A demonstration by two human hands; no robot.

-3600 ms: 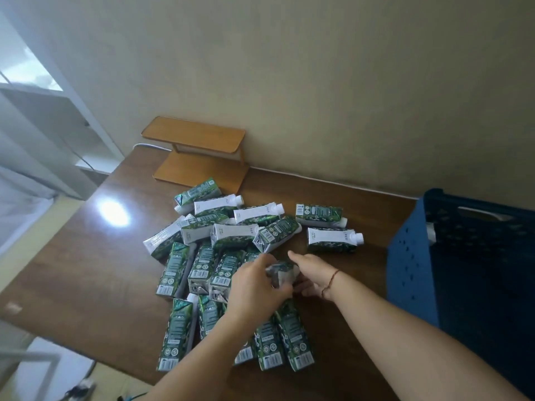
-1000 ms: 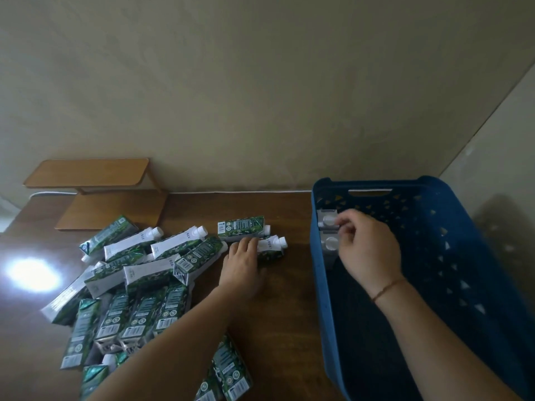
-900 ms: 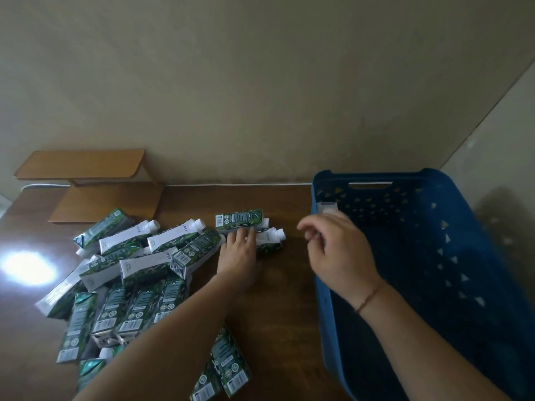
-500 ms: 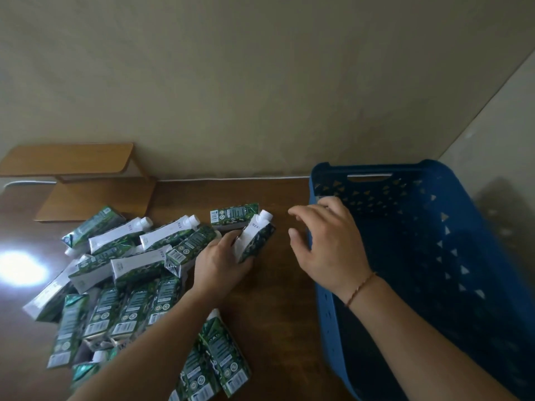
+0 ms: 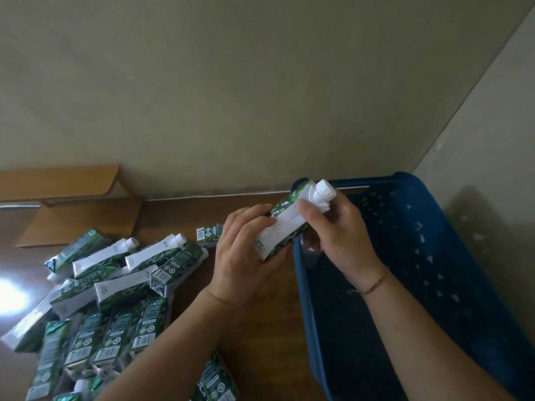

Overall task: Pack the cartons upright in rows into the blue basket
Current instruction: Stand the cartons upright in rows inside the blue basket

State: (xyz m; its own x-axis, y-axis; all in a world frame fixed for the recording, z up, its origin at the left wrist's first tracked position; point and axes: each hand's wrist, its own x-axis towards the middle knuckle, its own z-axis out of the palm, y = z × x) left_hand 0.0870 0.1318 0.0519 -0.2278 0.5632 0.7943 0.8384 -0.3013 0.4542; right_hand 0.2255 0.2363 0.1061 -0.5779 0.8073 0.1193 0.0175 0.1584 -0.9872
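A green-and-white carton with a white screw cap is held tilted above the left rim of the blue basket. My left hand grips its lower end and my right hand holds its upper end near the cap. Several more cartons lie flat in a pile on the brown table, left of the basket. Inside the basket at its far left corner a pale carton edge shows behind my hands; the rest there is hidden.
A small wooden shelf stands at the table's back left against the beige wall. A glare spot shines on the table at far left. The basket sits in the room's right corner, and a cable runs along the wall.
My left hand has lifted a carton off the table and carried it to the right. My right hand came out of the basket and took hold of the carton's top end.
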